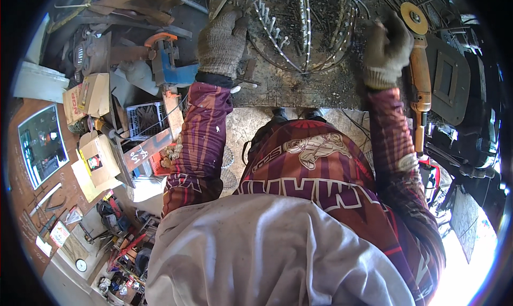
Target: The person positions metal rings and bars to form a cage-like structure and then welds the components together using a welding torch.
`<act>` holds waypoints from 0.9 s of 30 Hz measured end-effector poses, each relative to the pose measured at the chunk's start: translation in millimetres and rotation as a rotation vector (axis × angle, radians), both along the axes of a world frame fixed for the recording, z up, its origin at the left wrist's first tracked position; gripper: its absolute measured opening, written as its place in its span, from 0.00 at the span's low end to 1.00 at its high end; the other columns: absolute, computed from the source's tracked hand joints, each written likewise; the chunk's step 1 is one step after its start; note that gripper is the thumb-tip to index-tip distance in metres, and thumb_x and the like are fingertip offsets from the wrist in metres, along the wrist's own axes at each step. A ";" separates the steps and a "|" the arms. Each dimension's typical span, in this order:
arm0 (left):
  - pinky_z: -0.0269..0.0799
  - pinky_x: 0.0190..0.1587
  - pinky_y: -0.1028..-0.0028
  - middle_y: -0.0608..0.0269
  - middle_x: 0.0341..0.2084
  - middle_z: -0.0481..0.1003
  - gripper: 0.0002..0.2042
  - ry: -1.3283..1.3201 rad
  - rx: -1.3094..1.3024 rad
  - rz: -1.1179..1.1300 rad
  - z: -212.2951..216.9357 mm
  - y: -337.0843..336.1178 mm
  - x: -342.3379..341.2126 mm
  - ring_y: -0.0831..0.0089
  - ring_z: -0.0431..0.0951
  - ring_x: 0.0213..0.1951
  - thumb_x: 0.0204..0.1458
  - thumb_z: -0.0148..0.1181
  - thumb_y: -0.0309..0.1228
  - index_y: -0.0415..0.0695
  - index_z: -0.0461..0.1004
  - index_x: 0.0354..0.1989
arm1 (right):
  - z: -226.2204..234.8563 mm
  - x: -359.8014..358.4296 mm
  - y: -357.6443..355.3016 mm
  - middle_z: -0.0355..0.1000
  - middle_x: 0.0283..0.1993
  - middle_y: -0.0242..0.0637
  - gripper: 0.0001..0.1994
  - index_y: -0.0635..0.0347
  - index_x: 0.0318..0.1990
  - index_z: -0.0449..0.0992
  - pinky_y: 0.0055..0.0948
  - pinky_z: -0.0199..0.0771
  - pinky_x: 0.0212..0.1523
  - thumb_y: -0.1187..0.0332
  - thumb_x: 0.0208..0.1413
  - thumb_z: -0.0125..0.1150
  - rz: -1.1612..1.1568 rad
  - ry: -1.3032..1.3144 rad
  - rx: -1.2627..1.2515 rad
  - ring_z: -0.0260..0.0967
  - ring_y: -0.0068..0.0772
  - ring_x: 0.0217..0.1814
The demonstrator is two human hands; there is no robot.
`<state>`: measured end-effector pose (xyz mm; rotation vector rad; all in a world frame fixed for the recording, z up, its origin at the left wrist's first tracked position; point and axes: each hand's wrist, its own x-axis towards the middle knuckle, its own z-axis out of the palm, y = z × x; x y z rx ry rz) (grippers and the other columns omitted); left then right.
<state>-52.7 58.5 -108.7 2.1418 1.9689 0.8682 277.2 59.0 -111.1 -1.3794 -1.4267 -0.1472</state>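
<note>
Wire frame (308, 33) sits on the bench (278, 95) between both gloved hands, its long middle strip pointing away from the person. Left hand (222, 47) is near its left side, right hand (389, 52), fingers curled, near its right. I can't tell how open either grip is, or what it holds

On our left hand (222, 45) and right hand (388, 52) we see coarse knitted gloves (218, 61) in dull grey-brown, with a dark band (214, 80) at the left wrist. Our long sleeves (202, 125) are maroon and purple with orange-red stripes, with pale lettering near the left elbow, and the matching shirt (350, 169) carries a pale outlined drawing and big purple letters edged in white. We also see a light grey cloth (267, 247) folded across its near part, and dark shoes (279, 112) beyond.
</note>
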 end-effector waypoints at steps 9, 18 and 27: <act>0.77 0.47 0.58 0.52 0.42 0.82 0.15 -0.023 0.023 -0.017 -1.7 -0.1 -2.7 0.50 0.82 0.46 0.58 0.63 0.42 0.48 0.81 0.49 | 54.5 -128.3 -72.6 0.78 0.34 0.36 0.13 0.52 0.51 0.81 0.37 0.83 0.34 0.62 0.60 0.65 1.048 -0.448 -0.490 0.79 0.35 0.33; 0.76 0.48 0.58 0.52 0.43 0.82 0.16 -0.016 -0.032 0.000 6.5 -1.7 1.5 0.49 0.82 0.46 0.59 0.62 0.43 0.49 0.81 0.49 | 36.3 -164.8 -75.0 0.76 0.40 0.45 0.08 0.55 0.39 0.83 0.43 0.81 0.37 0.65 0.57 0.61 0.971 -0.528 -0.615 0.79 0.47 0.40; 0.76 0.48 0.58 0.51 0.43 0.82 0.16 -0.069 -0.005 -0.022 5.8 -0.8 1.5 0.49 0.82 0.46 0.59 0.62 0.43 0.47 0.81 0.49 | 34.5 -180.1 -73.8 0.77 0.44 0.44 0.12 0.53 0.43 0.83 0.43 0.81 0.43 0.59 0.59 0.61 0.976 -0.671 -0.728 0.79 0.47 0.45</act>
